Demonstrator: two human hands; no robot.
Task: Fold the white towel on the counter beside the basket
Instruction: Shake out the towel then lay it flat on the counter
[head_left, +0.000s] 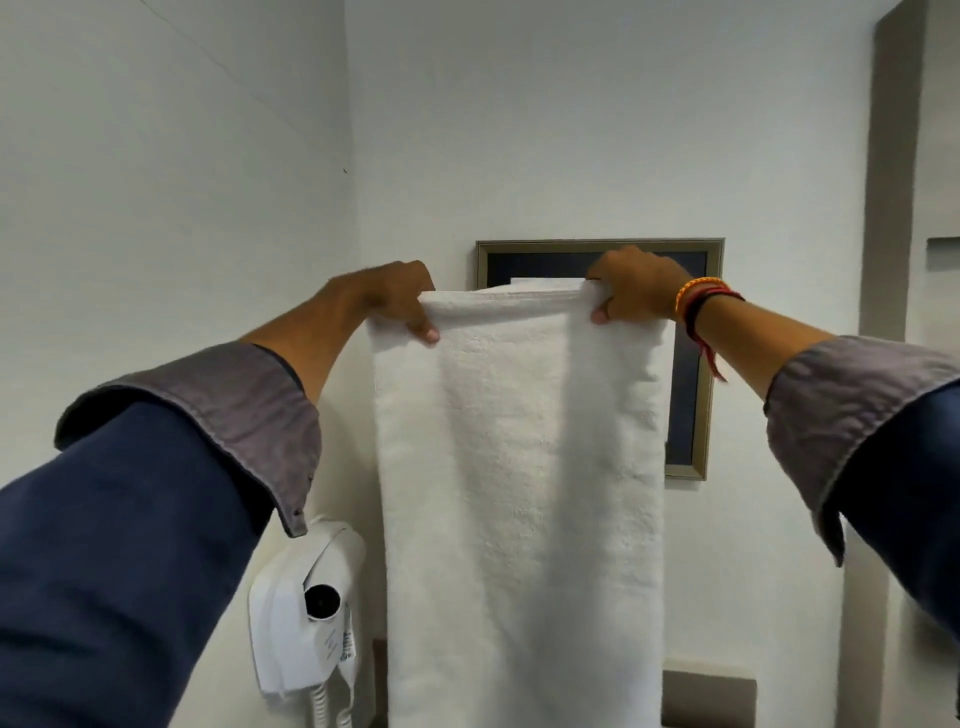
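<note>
The white towel (519, 493) hangs straight down in front of me, held up at arm's length, and runs out of the bottom of the view. My left hand (400, 301) pinches its top left corner, thumb in front of the cloth. My right hand (636, 291) grips the top right corner in the same way. The top edge is stretched level between both hands. The counter and the basket are out of sight.
A framed picture (696, 364) hangs on the white wall behind the towel. A white wall-mounted hair dryer (306, 603) with a coiled cord sits low at the left. A grey wall plate (709, 699) shows at the bottom right.
</note>
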